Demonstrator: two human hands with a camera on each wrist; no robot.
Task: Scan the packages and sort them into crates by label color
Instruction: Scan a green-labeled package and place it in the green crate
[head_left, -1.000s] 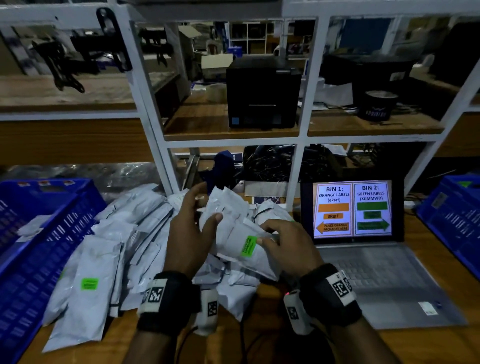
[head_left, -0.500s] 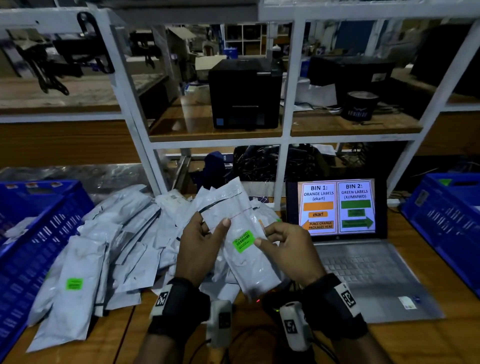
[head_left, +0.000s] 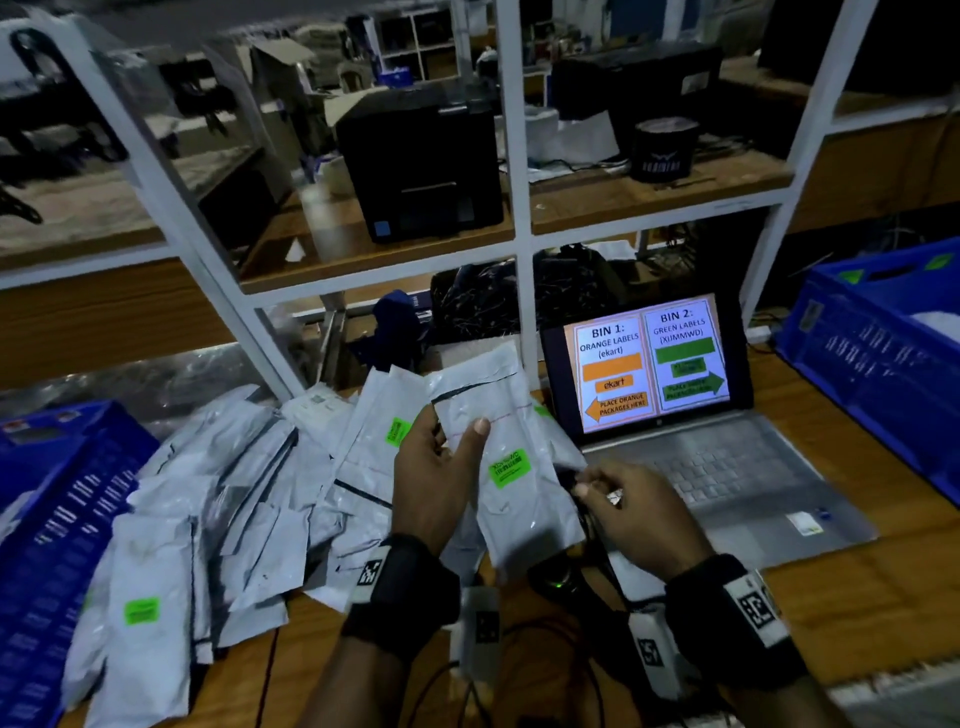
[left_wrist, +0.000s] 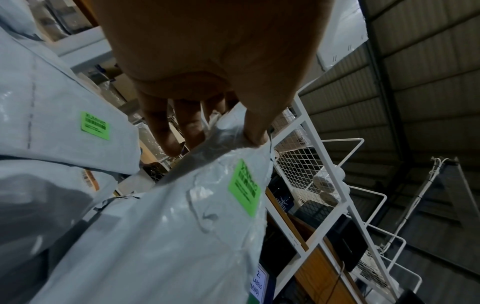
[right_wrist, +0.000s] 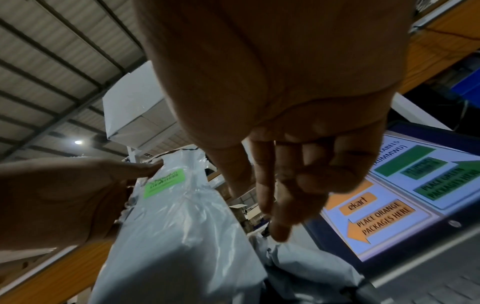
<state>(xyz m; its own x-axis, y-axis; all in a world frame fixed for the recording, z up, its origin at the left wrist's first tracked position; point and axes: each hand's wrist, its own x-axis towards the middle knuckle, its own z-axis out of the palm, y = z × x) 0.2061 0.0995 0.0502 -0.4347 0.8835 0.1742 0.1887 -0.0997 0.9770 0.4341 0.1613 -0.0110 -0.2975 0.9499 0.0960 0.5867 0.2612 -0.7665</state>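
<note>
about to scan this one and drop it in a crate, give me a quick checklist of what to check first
1. Left hand grips the held package: ok.
2. Green label faces up, uncovered: ok.
3. Right hand off the package: ok, though whether it holds anything cannot tell.
4. Scanner lit, showing a green light under the package: ok.
5. Laptop screen sends green labels to bin 2, arrow pointing right: ok.
6. Room in the right blue crate: cannot tell.

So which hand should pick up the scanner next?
Probably the right. The left hand is busy pinching the package with its green label facing up, while the right hand holds nothing and hovers just above the scanner on the table.
</note>
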